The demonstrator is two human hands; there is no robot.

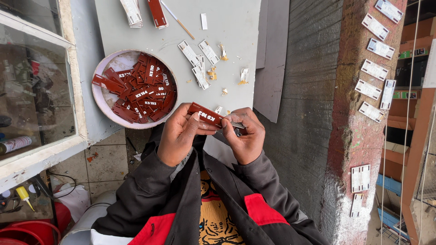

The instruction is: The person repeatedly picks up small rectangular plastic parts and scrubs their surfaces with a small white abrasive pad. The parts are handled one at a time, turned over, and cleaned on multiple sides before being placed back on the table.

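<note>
Both hands, left hand (178, 134) and right hand (245, 136), pinch one dark red tag (205, 114) level at its ends, steadying it just off the bench's (227, 27) near edge beside the bowl (101, 102) of tags.

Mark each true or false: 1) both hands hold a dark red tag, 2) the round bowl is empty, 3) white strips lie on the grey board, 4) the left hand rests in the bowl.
1) Left hand and right hand hold one dark red tag: true.
2) The round bowl is empty: false, it holds a heap of dark red tags.
3) White strips lie on the grey board: true.
4) Left hand rests in the bowl: false, it is beside it, on the tag.
</note>
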